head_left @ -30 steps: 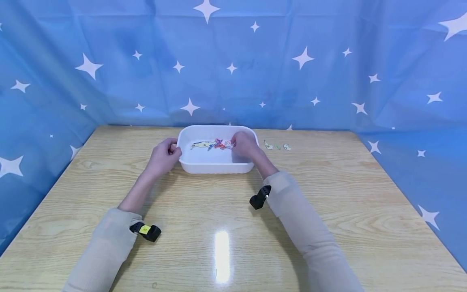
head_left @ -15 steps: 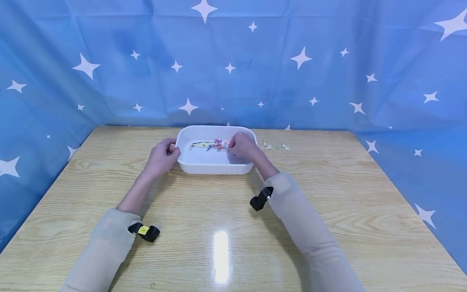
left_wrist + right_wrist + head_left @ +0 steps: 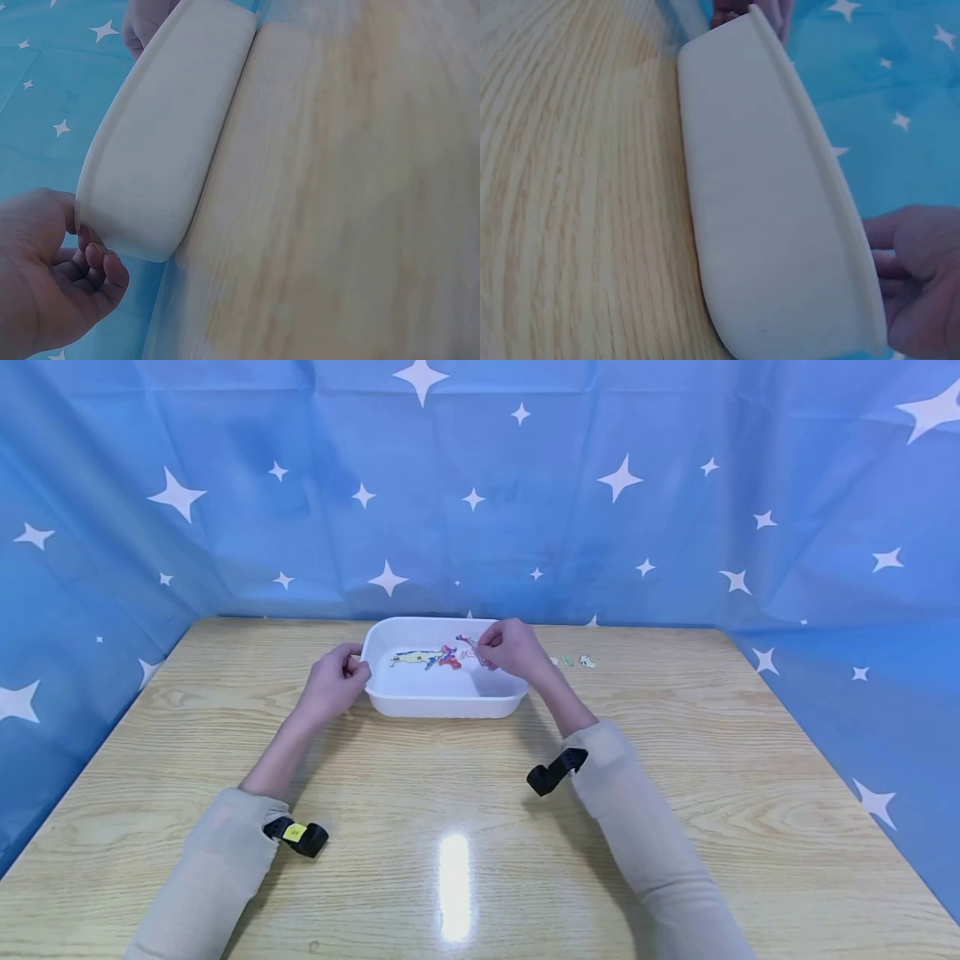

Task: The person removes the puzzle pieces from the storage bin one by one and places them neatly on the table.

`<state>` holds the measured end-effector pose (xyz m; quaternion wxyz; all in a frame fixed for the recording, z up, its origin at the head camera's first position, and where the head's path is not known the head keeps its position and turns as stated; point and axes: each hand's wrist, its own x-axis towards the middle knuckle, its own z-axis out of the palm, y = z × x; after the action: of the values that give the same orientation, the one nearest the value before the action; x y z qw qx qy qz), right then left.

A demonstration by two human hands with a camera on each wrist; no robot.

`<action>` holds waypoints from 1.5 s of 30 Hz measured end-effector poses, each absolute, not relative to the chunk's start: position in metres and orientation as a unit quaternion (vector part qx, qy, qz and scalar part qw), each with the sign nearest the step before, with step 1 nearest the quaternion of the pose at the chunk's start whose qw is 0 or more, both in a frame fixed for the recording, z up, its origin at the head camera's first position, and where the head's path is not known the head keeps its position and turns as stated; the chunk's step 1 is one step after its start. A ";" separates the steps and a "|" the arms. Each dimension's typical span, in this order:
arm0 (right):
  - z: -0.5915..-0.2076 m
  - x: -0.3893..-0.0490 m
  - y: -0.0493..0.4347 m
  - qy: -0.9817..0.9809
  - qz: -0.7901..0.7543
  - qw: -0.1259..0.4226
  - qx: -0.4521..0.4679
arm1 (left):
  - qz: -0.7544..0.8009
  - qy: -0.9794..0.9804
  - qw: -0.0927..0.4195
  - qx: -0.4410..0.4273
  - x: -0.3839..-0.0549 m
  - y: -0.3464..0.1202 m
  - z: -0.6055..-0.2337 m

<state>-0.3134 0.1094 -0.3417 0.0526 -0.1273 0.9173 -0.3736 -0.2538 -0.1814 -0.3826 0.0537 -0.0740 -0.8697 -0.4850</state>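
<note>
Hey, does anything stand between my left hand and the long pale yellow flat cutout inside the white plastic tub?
Yes, the white plastic tub's left end wall. Your left hand holds the tub at that end, and the pale yellow cutout lies inside. Past the wall, nothing visible blocks it.

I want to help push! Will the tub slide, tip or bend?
The tub probably slides, not tips: it's low, wide and flat on the table. It's likely light, since its rim looks thin. It seems fairly stiff: the rim shows no dent where the left hand pinches it.
</note>
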 end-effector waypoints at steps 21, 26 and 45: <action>-0.336 -0.306 0.179 0.848 -0.524 0.005 -0.083 | -0.486 -0.869 0.049 -0.077 -0.254 -0.182 -0.382; -0.338 -0.306 0.202 0.832 -0.551 0.000 -0.069 | -0.487 -0.869 0.049 -0.075 -0.254 -0.181 -0.382; -0.358 -0.302 0.283 0.861 -0.507 0.015 0.035 | -0.485 -0.870 0.052 -0.070 -0.255 -0.181 -0.384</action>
<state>-0.3019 0.2828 -0.3583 0.0148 0.0350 0.8608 -0.5074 -0.2549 -0.1808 -0.3838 0.0525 -0.0701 -0.8702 -0.4848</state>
